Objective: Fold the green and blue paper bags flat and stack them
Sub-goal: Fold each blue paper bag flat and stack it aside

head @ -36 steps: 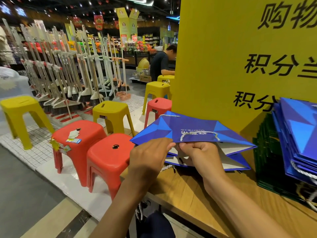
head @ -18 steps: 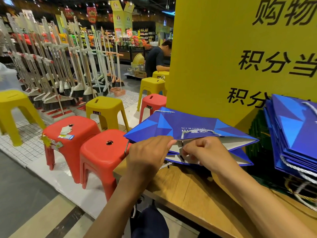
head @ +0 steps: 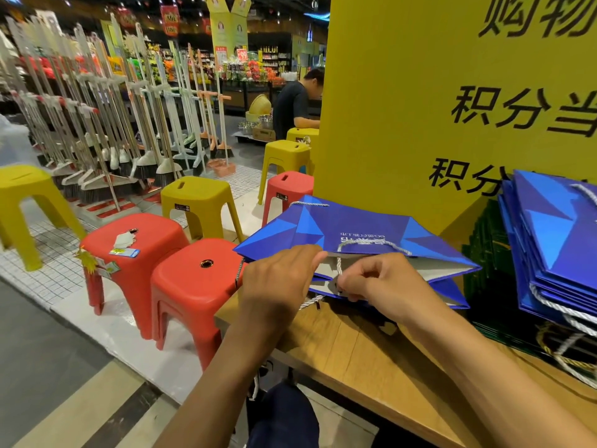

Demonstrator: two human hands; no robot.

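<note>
Blue paper bag [head: 355, 227] lies on its side on the wooden tabletop [head: 371, 357], mouth towards the person, at 12 o'clock from both hands. Left hand [head: 277, 279] curls its fingers over the upper mouth edge; right hand [head: 384, 282] pinches the lower mouth edge beside the white cord handle [head: 339, 263]. Stack of flat blue bags [head: 555, 240] sits at 3 o'clock, with dark green bags [head: 484, 250] just behind and beneath it.

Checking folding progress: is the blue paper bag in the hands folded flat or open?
Open, not flat: the blue paper bag lies on its side, mouth gaping, pale inside showing between its blue panels.
</note>
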